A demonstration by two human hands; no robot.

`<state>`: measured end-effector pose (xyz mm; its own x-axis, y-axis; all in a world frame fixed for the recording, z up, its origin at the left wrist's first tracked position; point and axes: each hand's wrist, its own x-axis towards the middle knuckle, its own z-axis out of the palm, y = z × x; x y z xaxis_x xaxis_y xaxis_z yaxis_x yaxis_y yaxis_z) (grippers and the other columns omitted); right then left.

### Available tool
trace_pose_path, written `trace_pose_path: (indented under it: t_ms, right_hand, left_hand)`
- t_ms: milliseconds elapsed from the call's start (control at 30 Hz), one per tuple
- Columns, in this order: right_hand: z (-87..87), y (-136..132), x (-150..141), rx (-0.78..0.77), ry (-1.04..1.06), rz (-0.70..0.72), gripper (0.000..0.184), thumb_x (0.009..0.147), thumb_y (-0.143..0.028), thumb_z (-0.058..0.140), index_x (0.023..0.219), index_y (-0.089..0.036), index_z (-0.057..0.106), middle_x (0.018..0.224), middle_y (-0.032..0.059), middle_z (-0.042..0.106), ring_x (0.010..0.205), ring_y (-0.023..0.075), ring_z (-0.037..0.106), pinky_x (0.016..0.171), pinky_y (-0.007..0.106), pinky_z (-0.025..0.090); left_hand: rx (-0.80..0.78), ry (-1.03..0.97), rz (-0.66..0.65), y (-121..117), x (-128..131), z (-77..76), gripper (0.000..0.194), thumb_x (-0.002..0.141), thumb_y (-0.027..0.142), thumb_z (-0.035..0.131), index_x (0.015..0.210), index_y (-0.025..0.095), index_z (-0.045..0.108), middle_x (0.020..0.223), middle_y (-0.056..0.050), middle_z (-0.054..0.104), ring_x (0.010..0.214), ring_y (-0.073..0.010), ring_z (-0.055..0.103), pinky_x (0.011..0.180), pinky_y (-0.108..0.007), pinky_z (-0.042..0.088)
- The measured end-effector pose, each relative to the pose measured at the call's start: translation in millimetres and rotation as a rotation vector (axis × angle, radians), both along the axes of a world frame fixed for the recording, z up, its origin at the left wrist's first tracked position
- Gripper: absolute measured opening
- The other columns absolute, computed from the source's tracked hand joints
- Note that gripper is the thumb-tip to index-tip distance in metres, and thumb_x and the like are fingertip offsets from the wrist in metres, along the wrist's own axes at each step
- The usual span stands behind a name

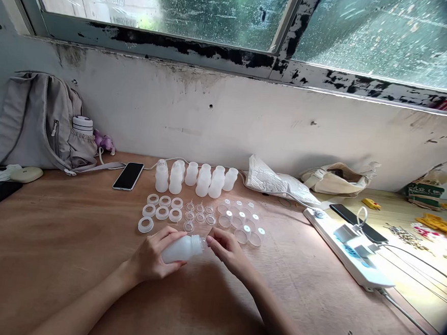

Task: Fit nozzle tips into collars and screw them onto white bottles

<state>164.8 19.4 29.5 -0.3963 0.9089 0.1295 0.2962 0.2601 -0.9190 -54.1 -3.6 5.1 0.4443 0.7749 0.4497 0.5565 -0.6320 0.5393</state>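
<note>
Left hand's grip (156, 254) wraps a frosted white plastic bottle (179, 250), tilted above the brown wooden tabletop (67, 258), probably so its neck faces the right hand (226, 248), which pinches a small clear teat (204, 243) there; matching bottles (203, 181) stand behind, seemingly leaving working room.
</note>
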Motion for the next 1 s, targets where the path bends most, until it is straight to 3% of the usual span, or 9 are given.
trace_pose_path:
  t_ms: [200, 333, 400, 467, 600, 667, 767, 867, 1000]
  right_hand:
    - [-5.3, 0.7, -0.3, -0.033, 0.043, -0.039, 0.039, 0.08, -0.041, 0.047, 0.05, -0.017, 0.038, 0.048, -0.0051, 0.031, 0.045, 0.0077, 0.028, 0.043, 0.022, 0.021]
    - [0.3, -2.7, -3.5, -0.12, 0.304, -0.029, 0.023, 0.075, -0.041, 0.055, 0.083, -0.019, 0.056, 0.07, 0.0009, 0.054, 0.063, 0.0131, 0.05, 0.055, 0.023, 0.04]
    - [3.9, -6.1, -6.3, -0.199, 0.402, 0.087, 0.037, 0.07, -0.041, 0.061, 0.102, -0.022, 0.054, 0.091, 0.0048, 0.058, 0.083, 0.0178, 0.054, 0.071, 0.029, 0.043]
    - [4.0, -9.5, -9.8, -0.267, 0.424, 0.149, 0.041, 0.07, -0.042, 0.061, 0.104, -0.021, 0.055, 0.095, 0.0061, 0.059, 0.088, 0.0201, 0.054, 0.077, 0.032, 0.043]
    - [-4.2, -13.9, -16.9, -0.146, 0.339, -0.087, 0.025, 0.07, -0.04, 0.061, 0.082, -0.018, 0.059, 0.082, 0.0044, 0.062, 0.081, 0.0195, 0.055, 0.073, 0.03, 0.042]
    - [-6.2, -15.5, -19.7, -0.131, 0.347, -0.112, 0.026, 0.068, -0.04, 0.063, 0.082, -0.019, 0.057, 0.088, 0.0049, 0.062, 0.08, 0.0188, 0.055, 0.07, 0.028, 0.042]
    - [-3.6, -18.9, -24.7, -0.279, 0.517, 0.089, 0.045, 0.061, -0.044, 0.067, 0.098, -0.021, 0.054, 0.101, 0.0074, 0.061, 0.085, 0.0205, 0.056, 0.068, 0.029, 0.043]
    - [-0.7, -23.1, -32.6, -0.359, 0.662, 0.156, 0.032, 0.061, -0.037, 0.069, 0.084, -0.018, 0.058, 0.088, 0.0069, 0.065, 0.088, 0.0216, 0.056, 0.073, 0.031, 0.043]
    - [-3.9, -26.1, -45.9, -0.35, 0.75, -0.056, 0.017, 0.065, -0.025, 0.067, 0.071, -0.017, 0.054, 0.073, 0.0035, 0.065, 0.073, 0.0173, 0.059, 0.066, 0.027, 0.043]
  left_hand:
    - [-0.122, -0.097, 0.012, 0.1, 3.0, 1.3, 0.055, 0.067, 0.033, 0.062, 0.119, 0.021, 0.046, 0.109, -0.009, 0.054, 0.099, -0.0228, 0.052, 0.086, -0.035, 0.043]
    - [-0.585, -0.308, -0.005, -2.6, 12.4, 10.1, 0.047, 0.069, 0.042, 0.058, 0.107, 0.016, 0.053, 0.092, -0.007, 0.061, 0.082, -0.0218, 0.058, 0.07, -0.032, 0.047]
    - [-0.833, -0.424, -0.103, -5.7, 18.0, 12.5, 0.042, 0.071, 0.048, 0.053, 0.092, 0.012, 0.057, 0.077, -0.006, 0.061, 0.065, -0.0177, 0.057, 0.057, -0.029, 0.047]
    - [-0.952, -0.505, -0.159, -9.7, 23.2, 13.6, 0.042, 0.07, 0.051, 0.051, 0.083, 0.012, 0.056, 0.07, -0.004, 0.058, 0.059, -0.015, 0.054, 0.052, -0.027, 0.044]
    - [-0.766, -0.425, 0.014, -17.3, 30.4, 16.0, 0.035, 0.068, 0.046, 0.057, 0.084, 0.015, 0.056, 0.069, 0.0, 0.055, 0.06, -0.0128, 0.05, 0.053, -0.023, 0.039]
    - [-0.748, -0.406, 0.038, -20.5, 33.5, 17.0, 0.035, 0.067, 0.045, 0.059, 0.085, 0.015, 0.057, 0.069, 0.0, 0.054, 0.06, -0.0125, 0.049, 0.053, -0.023, 0.038]
    - [-1.032, -0.54, -0.141, -24.8, 38.4, 15.6, 0.04, 0.065, 0.049, 0.057, 0.083, 0.013, 0.054, 0.067, -0.002, 0.054, 0.057, -0.0129, 0.05, 0.051, -0.024, 0.039]
    - [-1.17, -0.586, -0.203, -27.8, 42.6, 12.3, 0.035, 0.061, 0.04, 0.062, 0.082, 0.012, 0.053, 0.064, 0.0, 0.052, 0.054, -0.0116, 0.05, 0.049, -0.023, 0.039]
    - [-0.811, -0.404, 0.034, -28.3, 44.5, 13.0, 0.026, 0.061, 0.025, 0.062, 0.084, 0.013, 0.056, 0.064, 0.001, 0.054, 0.055, -0.011, 0.049, 0.047, -0.02, 0.035]
